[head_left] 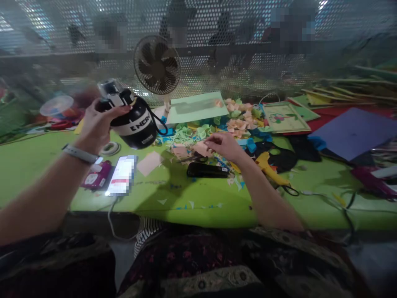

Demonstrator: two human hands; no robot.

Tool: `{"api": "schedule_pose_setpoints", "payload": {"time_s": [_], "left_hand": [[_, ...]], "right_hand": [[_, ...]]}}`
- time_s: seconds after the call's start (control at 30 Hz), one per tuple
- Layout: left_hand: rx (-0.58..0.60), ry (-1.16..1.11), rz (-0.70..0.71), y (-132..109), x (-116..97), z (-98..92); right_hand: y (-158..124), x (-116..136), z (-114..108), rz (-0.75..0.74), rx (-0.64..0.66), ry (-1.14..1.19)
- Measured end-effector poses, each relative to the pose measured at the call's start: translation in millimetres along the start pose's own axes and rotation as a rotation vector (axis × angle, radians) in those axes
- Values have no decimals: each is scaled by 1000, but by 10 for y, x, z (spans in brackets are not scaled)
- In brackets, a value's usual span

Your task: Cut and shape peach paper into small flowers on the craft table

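My left hand [104, 118] is closed around the neck of a black bottle [136, 127], held tilted above the table. The bottle has a clear lid, a pale band with dark letters, and a black cord loop. Over the heap of paper scraps hovers my right hand [225, 145], fingers loosely bent with a gap to the thumb. Pink paper pieces [181, 151] lie by its fingertips; whether it touches them I cannot tell. Just below that hand is a black stapler [206, 170]. A pink paper square [150, 163] rests to the left.
A lit phone [122, 176] with a cable lies near the front edge, beside a magenta object [97, 176]. Behind stand a fan [157, 65] and a green sheet [198, 108]. Yellow-handled scissors [273, 171], a framed card [287, 117] and purple paper [353, 132] are right.
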State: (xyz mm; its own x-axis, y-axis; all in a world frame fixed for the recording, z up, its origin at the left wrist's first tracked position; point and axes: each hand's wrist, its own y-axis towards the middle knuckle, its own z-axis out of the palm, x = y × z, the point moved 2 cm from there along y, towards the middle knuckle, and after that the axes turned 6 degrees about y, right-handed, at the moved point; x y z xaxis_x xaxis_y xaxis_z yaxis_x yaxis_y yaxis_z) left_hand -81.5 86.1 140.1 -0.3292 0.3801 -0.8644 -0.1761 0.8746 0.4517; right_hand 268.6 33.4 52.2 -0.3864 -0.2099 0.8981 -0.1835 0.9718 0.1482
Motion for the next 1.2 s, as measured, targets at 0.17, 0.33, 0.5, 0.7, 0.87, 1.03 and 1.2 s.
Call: {"api": "schedule_pose_setpoints", "payload": {"time_s": [0.17,0.33,0.5,0.7,0.87,1.03,1.2], "left_hand": [[181,-247,-144,-811,-132,32],[382,-174,-206,-1439,-120,135],[484,-73,-71,-1710,-82,249],[572,-59,27,-1760,-74,227],[560,-118,-29,-1763,-68,222],[549,-110,13,-1770,-66,245],[536,-111,62,-1770,-67,261]], "right_hand": [[-124,317,192,-103,45,91],[-283,768,425,-215,105,125],[-399,1007,677,-335,285,124],[-504,1008,813,-395,312,32],[-486,1057,838,-391,310,13],[-428,1091,847,-368,272,47],[-335,1031,898,-221,154,213]]}}
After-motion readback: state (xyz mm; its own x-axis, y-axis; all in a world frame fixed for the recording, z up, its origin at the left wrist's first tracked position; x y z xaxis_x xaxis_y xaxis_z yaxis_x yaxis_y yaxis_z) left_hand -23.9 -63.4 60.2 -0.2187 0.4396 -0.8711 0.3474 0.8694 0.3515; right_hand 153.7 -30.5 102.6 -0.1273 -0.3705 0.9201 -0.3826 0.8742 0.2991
